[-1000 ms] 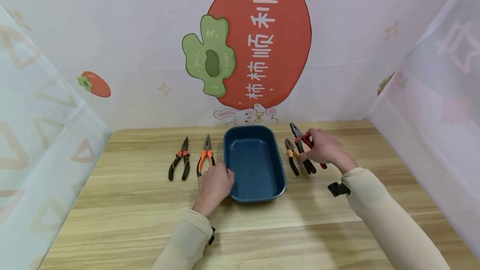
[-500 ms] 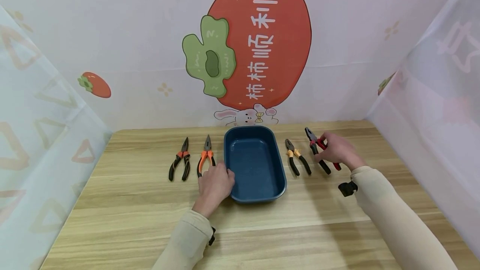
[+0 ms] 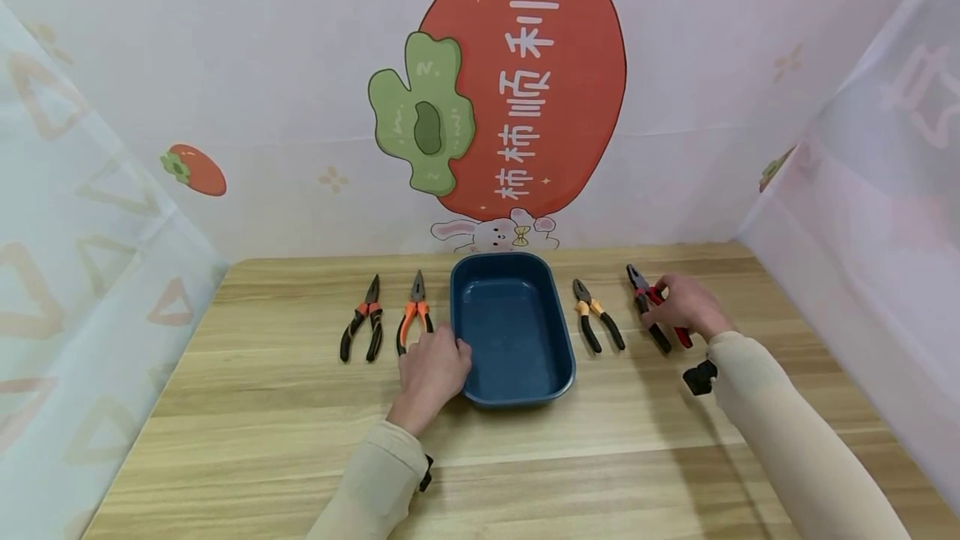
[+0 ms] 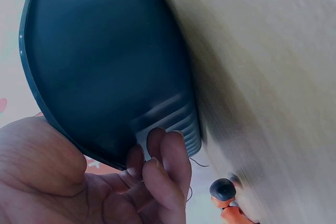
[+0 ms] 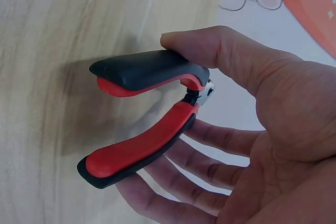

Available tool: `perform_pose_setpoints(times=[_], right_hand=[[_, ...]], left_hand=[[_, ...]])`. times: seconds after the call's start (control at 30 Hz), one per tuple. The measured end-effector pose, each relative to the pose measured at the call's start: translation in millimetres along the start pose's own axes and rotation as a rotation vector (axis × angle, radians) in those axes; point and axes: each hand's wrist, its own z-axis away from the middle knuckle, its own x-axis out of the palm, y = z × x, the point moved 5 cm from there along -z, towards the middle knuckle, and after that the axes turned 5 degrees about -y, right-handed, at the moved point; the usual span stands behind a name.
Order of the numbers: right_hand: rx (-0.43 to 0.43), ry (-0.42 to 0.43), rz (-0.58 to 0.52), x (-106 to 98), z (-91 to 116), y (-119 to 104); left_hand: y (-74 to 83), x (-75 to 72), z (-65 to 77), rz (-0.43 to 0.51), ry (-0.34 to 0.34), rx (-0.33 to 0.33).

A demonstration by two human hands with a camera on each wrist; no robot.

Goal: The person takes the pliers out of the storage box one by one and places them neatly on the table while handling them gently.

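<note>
At the left side of the deep blue plastic tray [image 3: 517, 401], my left hand [image 3: 435, 363] grips its rim. In the left wrist view, bent fingers [image 4: 173, 156] lie against the tray's ribbed outer wall. To the right, my right hand [image 3: 690, 307] holds combination pliers [image 3: 660, 338] with red and black handles, low over the wooden table. The right wrist view shows the thumb on one handle [image 5: 152, 69] and the fingers round the other; the handles are spread apart. Between tray and right hand lie pliers with yellow and black handles [image 3: 597, 319].
Left of the tray lie orange-handled long-nose pliers [image 3: 417, 307], partly behind my left hand, and black-and-orange pliers [image 3: 366, 319]. A printed cloth [image 3: 300, 90] rises behind the wooden table [image 3: 262, 423] and along both sides.
My right hand has carried the red-and-black pliers rightward, away from the yellow-handled pair, and slightly toward the near side. The left hand stays at the tray's rim.
</note>
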Motion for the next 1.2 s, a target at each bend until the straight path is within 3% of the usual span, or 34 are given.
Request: perform_pose_setpoints(times=[0.8,1.2], right_hand=[[0.063,-0.008,0.005,3.3,-9.3,10.8],[0.032,0.01,0.051,5.8,-9.9,8.2]], left_hand=[[-0.6,-2.2,0.0,-0.014,-0.001,-0.004],[-2.3,-3.7,-0.8,-0.003,-0.004,-0.009]])
